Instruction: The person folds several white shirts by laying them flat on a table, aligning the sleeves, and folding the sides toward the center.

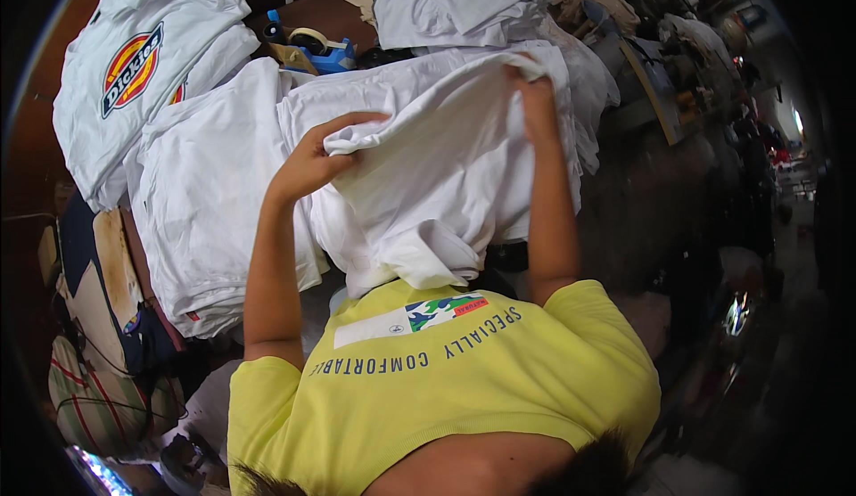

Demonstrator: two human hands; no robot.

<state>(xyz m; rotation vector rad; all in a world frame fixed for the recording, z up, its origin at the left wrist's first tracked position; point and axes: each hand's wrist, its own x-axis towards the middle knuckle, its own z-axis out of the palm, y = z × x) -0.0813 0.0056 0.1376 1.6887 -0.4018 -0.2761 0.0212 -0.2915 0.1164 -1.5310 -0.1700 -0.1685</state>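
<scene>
A white T-shirt (446, 162) is stretched up between my two hands, its lower part bunched close to my body. My left hand (312, 159) pinches one edge of it between thumb and fingers. Farther right, my right hand (533, 104) grips the upper right edge, its fingertips partly hidden by the cloth. Beneath the lifted cloth lie more white garments. Just left of them is a stack of white shirts (209, 188), laid flat.
A white shirt with a printed logo (147, 59) lies at the far left. Behind my hands stand a blue tape dispenser (332, 54) and another pile of white garments (455, 1). A striped bag (111, 398) sits at lower left. Cluttered items fill the right side.
</scene>
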